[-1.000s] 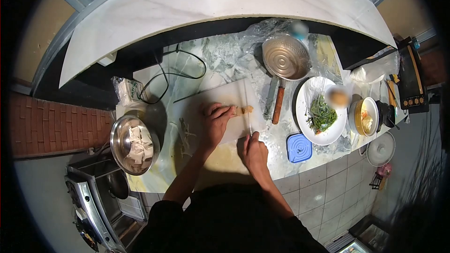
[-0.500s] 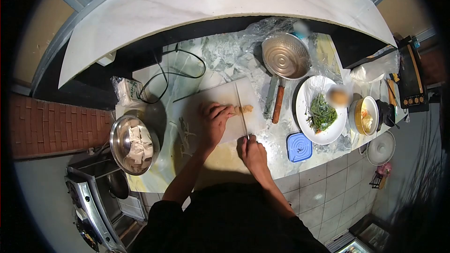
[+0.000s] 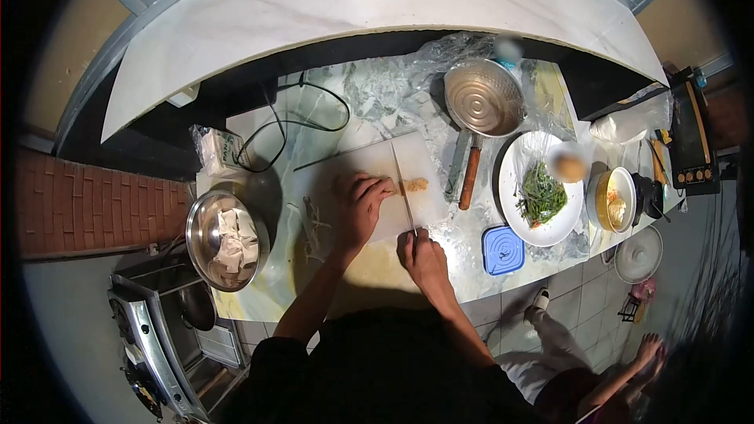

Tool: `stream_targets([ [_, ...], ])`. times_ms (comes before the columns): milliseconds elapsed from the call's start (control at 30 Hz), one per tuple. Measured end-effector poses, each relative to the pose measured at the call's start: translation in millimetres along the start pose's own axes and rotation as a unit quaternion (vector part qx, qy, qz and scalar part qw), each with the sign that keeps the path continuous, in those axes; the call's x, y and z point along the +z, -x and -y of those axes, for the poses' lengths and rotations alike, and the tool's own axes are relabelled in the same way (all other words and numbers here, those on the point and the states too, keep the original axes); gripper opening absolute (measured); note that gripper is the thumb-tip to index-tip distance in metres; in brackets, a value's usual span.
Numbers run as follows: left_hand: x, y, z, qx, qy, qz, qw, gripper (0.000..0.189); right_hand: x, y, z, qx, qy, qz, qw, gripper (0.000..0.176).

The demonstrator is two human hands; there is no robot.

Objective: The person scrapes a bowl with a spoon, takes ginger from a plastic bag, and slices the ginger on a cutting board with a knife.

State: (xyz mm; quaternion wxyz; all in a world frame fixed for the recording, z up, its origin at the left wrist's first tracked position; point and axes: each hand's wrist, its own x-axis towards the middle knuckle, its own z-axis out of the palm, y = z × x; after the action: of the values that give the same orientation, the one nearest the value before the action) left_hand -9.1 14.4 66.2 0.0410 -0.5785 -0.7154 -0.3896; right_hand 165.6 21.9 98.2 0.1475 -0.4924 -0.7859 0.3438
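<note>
My right hand (image 3: 425, 255) is closed round the handle of a knife (image 3: 404, 196), whose blade stands across the white cutting board (image 3: 365, 169). My left hand (image 3: 364, 208) has its fingers curled on the board just left of the blade. Its fingertips rest on a small tan piece of food, mostly hidden by the fingers. Right of the blade lies a small heap of finely chopped tan-yellow food (image 3: 416, 184). Pale thin scraps (image 3: 314, 224) lie on the board's left side.
A steel bowl (image 3: 199, 239) of folded pale sheets stands left. A saucepan (image 3: 484, 102), a plate (image 3: 512, 224) of green vegetables, a blue lid (image 3: 503, 250) and a pot (image 3: 623, 196) are to the right. Another person's legs (image 3: 550, 349) and hands (image 3: 649, 352) show lower right.
Another person has come into view at the lower right. The knife blade is tilted a little more, with its tip further left. My hands have barely moved.
</note>
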Motion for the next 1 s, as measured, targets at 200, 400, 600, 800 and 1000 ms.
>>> stream_targets([
  [200,-3,-3,-2,0.000,0.006,0.005,1.000,0.028,-14,-6,5,0.056,0.036,0.020,0.998,0.019],
  [400,-2,-5,0,0.016,0.036,-0.003,0.999,0.025,-9,-5,11,0.027,0.026,0.048,0.998,0.021],
  [600,-5,-9,-3,0.030,0.022,-0.016,0.999,0.020,-4,-9,14,0.013,0.039,0.059,0.997,0.022],
  [800,-6,-10,-4,0.037,0.009,-0.018,0.999,0.018,2,-9,16,0.007,0.030,0.054,0.998,0.022],
  [1000,-1,-7,-3,0.026,0.022,-0.022,0.999,0.018,10,-8,17,-0.004,0.023,0.021,1.000,0.020],
])
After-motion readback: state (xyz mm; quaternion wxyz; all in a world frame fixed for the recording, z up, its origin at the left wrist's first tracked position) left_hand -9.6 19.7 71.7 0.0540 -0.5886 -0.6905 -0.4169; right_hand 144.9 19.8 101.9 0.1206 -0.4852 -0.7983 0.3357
